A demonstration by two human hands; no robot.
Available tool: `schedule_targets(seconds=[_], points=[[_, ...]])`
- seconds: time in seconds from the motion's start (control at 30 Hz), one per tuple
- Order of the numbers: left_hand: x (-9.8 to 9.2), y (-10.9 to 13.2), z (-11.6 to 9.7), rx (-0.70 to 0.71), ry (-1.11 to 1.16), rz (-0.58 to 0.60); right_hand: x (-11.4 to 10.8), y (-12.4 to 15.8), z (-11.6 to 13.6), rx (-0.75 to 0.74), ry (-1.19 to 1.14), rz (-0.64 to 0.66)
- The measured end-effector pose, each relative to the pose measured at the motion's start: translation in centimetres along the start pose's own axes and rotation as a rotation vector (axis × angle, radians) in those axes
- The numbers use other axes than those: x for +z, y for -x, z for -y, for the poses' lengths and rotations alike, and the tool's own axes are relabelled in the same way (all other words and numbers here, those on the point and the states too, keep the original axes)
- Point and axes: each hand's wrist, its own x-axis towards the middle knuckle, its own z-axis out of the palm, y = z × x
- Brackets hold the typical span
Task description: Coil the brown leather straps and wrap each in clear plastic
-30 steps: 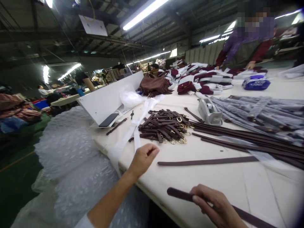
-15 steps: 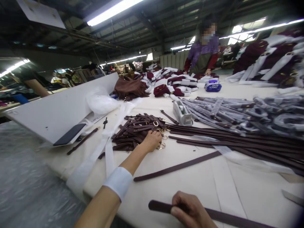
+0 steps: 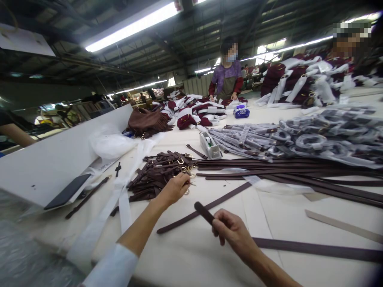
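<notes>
- The right grip [image 3: 231, 230] is closed, pinching a dark strap [image 3: 204, 213] near its rounded end; the strap's length runs off to the right of the grip over the pale surface [image 3: 215, 265].
- Just beyond the right grip, a second strap [image 3: 175, 227] lies flat, partly behind the held one's tip; whether they touch I cannot tell.
- The left grip [image 3: 173, 190] is drawn narrow, a thin pointed thing [image 3: 193, 183] poking from its fingertips, too small to name.
- Just behind the left grip is a pile of short straps [image 3: 152, 175] with gold rings.
- Right of that grip and farther off lie long straps [image 3: 287, 164].
- Beyond these stand a tape dispenser [image 3: 210, 145] and, to its right, wrapped straps [image 3: 314, 131].
- Farthest from both grips, a masked co-worker [image 3: 228, 77] stands by maroon bags [image 3: 186, 121].
</notes>
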Motion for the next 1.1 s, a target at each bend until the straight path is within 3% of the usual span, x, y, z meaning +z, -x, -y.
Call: schedule_targets(seconds=[0.17,0.33,0.43,0.6,0.8,0.97,1.1], points=[[0.1,3.4,-7.9,-0.074,0.225,-0.151,-1.7,0.6,3.4,0.062,-0.168,-0.041],[0.4,5.6,-12.8,-0.093,0.664,-0.120,-2.4,2.6,4.5,0.138,-0.218,0.013],[0.9,6.0,-13.9,-0.074,0.745,-0.118,-2.7,3.5,4.7,0.138,-0.222,0.026],[2.5,6.5,-15.3,-0.057,0.699,-0.064,-3.0,3.8,5.6,0.081,-0.229,0.018],[3.8,6.4,-16.7,-0.097,0.863,-0.084,-2.8,4.4,6.6,-0.227,-0.048,-0.028],[5.9,5.7,-17.2,-0.211,0.945,-0.035,-2.7,4.6,6.8,-0.460,0.456,-0.246],[7.4,5.5,-16.9,-0.353,1.058,0.024,-4.6,4.9,6.3,-0.437,0.508,-0.494]])
